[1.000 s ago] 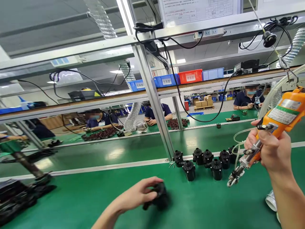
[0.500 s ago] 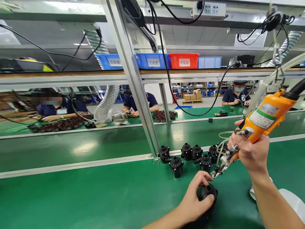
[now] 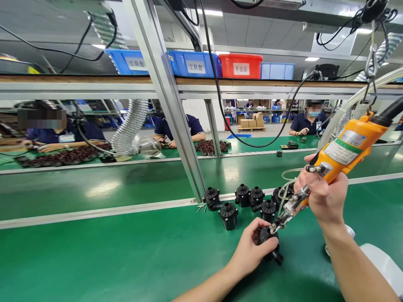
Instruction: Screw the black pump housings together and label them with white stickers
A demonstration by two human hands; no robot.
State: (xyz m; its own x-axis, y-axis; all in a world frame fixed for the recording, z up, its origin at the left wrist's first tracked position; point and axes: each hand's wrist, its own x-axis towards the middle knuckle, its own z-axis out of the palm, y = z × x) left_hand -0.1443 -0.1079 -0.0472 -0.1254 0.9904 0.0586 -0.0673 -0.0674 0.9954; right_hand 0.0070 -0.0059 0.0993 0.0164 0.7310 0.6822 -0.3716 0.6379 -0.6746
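Observation:
My left hand [image 3: 252, 247] is closed around a black plastic pump housing [image 3: 267, 237] on the green work surface. A side spout on the housing points down and to the right. In my right hand [image 3: 327, 195] is an orange electric screwdriver [image 3: 344, 147], gripped by its body and slanting down to the left. Its metal tip [image 3: 277, 226] meets the top edge of the housing, close to my left fingertips. Whether a screw sits at the tip is too small to tell. Several similar black pump housings [image 3: 228, 216] stand just beyond my left hand.
A slanted metal post [image 3: 170, 105] rises behind the housings, with loose screws [image 3: 200, 207] by its foot. The screwdriver hangs from a hook [image 3: 371, 88] with a clear hose. White objects [image 3: 380, 264] lie at lower right. Co-workers [image 3: 179, 130] sit across the line.
The screwdriver tip has come down from above the housing onto its top edge. My left hand and the housing have turned, so the side spout now shows. The camera view has shifted slightly.

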